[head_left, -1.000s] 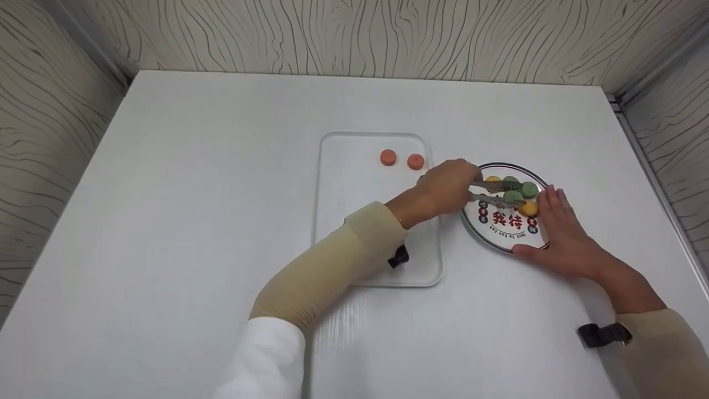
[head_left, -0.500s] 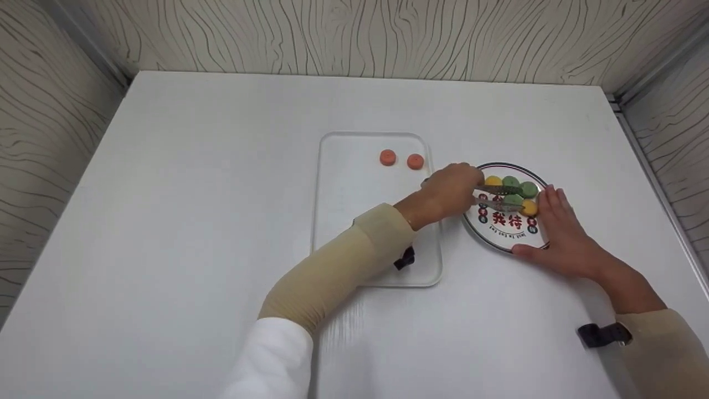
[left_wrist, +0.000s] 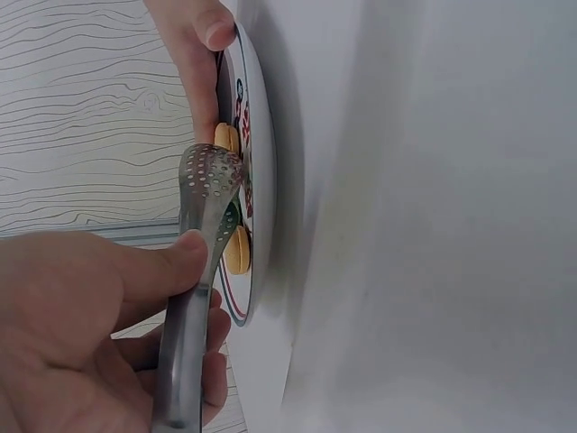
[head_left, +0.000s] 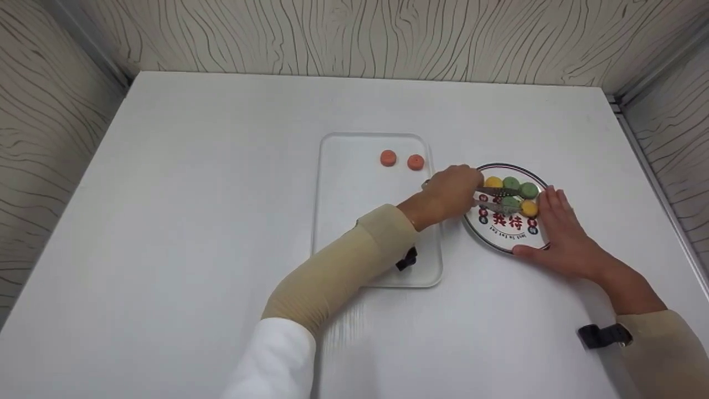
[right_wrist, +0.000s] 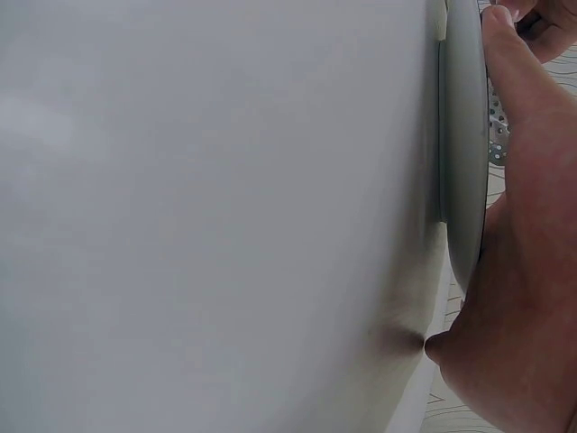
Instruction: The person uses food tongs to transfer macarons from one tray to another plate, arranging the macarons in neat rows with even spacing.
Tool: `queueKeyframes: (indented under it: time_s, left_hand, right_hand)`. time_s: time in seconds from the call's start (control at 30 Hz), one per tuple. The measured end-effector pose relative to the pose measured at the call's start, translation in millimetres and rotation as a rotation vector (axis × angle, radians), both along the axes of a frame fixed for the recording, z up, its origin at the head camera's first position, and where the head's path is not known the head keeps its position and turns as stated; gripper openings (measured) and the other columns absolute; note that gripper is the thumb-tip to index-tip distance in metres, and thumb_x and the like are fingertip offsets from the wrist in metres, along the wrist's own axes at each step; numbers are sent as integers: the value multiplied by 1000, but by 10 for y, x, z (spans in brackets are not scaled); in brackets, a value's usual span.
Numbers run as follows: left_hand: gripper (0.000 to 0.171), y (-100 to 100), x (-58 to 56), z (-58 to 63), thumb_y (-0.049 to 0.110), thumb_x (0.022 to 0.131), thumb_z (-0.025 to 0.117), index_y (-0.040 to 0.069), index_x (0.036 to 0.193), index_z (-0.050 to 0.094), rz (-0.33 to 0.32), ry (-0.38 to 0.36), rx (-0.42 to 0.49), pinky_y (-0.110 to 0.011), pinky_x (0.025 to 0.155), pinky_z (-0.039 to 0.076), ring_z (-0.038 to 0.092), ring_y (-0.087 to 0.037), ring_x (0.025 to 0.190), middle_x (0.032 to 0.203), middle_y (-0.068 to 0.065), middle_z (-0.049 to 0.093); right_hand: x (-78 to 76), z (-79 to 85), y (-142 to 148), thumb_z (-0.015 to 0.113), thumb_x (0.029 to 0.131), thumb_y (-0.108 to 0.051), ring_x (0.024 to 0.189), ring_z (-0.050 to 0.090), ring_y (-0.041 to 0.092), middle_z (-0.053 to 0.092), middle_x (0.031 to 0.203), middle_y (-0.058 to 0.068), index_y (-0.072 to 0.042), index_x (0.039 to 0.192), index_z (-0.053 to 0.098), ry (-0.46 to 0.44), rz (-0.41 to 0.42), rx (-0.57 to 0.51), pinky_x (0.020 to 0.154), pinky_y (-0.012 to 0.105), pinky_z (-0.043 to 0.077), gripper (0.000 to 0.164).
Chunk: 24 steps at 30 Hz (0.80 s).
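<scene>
My left hand [head_left: 454,191] grips metal tongs [left_wrist: 183,352] with perforated ends, which reach over a round white plate [head_left: 498,244] with a dark rim and red print. Between the tong ends lies a green macaron [head_left: 510,203]; whether it is firmly pinched I cannot tell. Around it on the plate sit more green macarons [head_left: 528,190] and two yellow ones, one [head_left: 493,182] at the far left and one [head_left: 529,208] near my right fingers. My right hand [head_left: 570,238] rests on the plate's right rim, fingers straight and thumb spread along the near edge.
A white rectangular tray [head_left: 338,188] lies left of the plate, partly under my left forearm. Two orange macarons [head_left: 388,158] sit near its far right corner. Wood-grain panels [head_left: 354,39] stand behind the white table [head_left: 194,221] and at its sides.
My left hand and the tongs have shifted slightly, and the tong ends now lie about the middle green macaron, which has moved a little toward the near left. My right hand stays put.
</scene>
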State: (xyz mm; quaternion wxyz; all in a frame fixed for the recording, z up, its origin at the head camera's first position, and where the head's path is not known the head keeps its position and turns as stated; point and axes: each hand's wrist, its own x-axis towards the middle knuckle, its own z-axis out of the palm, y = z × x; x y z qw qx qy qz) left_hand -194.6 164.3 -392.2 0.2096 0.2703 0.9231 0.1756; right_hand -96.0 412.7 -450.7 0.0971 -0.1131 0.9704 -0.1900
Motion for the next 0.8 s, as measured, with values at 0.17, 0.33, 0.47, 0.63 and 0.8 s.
queueKeyframes:
  time_s: [0.17,0.33,0.47,0.63,0.8]
  left_hand:
    - [40,8,10,-4,23,100,68,25,139,62,-2,8,-13,-25,101,47,55,-7,112,127,9,62]
    - [40,23,13,-9,24,99,69,26,139,62,2,9,-29,-27,102,48,55,-7,112,126,9,62]
    - [39,32,8,-18,25,99,69,26,138,62,2,14,-31,-28,100,49,54,-7,109,124,9,63]
    - [37,42,-3,-28,23,100,68,25,137,63,-8,27,-32,-27,97,48,52,-8,105,123,8,63]
    - [39,65,5,-30,22,101,66,26,139,62,-3,25,-36,-27,101,47,53,-8,108,126,9,62]
  right_hand:
    - [2,-8,-1,74,89,-50,151,-20,44,-14,163,33,12,156,-6,1,2,-6,121,46,-13,121]
    - [3,-8,-7,74,89,-50,151,-20,44,-14,163,33,12,156,-6,4,3,-9,121,46,-13,121]
    - [2,-2,-8,74,89,-50,151,-20,44,-13,163,33,12,156,-6,1,-1,-6,121,46,-14,121]
    - [1,1,-13,73,89,-51,151,-21,42,-14,163,32,12,156,-6,-11,-13,1,121,46,-14,121]
    - [3,13,-16,73,89,-51,151,-21,43,-14,163,32,12,156,-6,-14,-14,4,121,49,-13,121]
